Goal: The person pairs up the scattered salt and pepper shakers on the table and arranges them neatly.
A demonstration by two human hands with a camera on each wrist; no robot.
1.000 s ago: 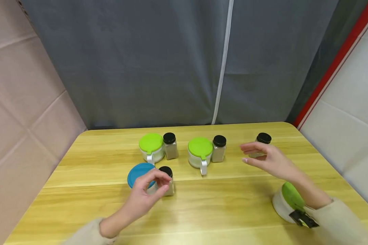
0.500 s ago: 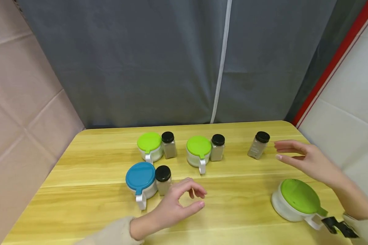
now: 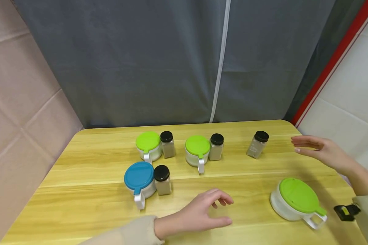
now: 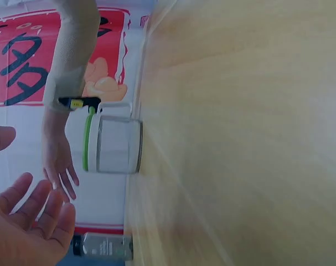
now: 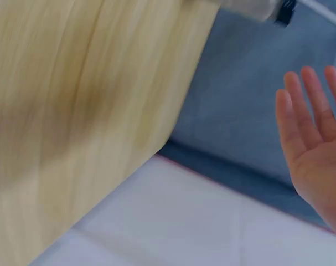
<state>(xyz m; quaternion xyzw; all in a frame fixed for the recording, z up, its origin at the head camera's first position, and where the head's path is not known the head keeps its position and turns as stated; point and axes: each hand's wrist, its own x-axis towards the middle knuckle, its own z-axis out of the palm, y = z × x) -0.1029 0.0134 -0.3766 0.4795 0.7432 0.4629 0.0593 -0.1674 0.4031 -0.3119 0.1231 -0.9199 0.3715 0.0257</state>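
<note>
Both hands hover above a yellow wooden table (image 3: 89, 204) and hold nothing. The left hand (image 3: 199, 212) sits low at about six o'clock in the head view, palm down, fingers loosely curled and slightly spread over bare wood. Nearest to it, toward ten o'clock, stand a blue-lidded white cup (image 3: 139, 180) and a black-capped spice jar (image 3: 162, 175), touching side by side; open tabletop lies between them and the hand. The right hand (image 3: 323, 153) floats at about three o'clock, close to the table's right edge, fingers straight and relaxed, pointing left. Just to its left, with a clear gap, a lone spice jar (image 3: 256, 145) stands tilted in the view. Below that hand, toward five o'clock, a large white cup with a green lid (image 3: 297, 199) rests near the front right corner, its handle pointing to the right edge; the left wrist view shows this cup (image 4: 115, 145) close to the table's rim. A broad strip of empty wood runs between the two hands. Further back, near twelve o'clock, two more green-lidded cups (image 3: 148, 146) (image 3: 197, 150) each stand touching a black-capped jar (image 3: 167, 144) (image 3: 216, 147). Behind the far edge hangs a grey curtain (image 3: 141, 61). The right wrist view is blurred, showing only the open palm (image 5: 317, 149) beyond the table's edge.
</note>
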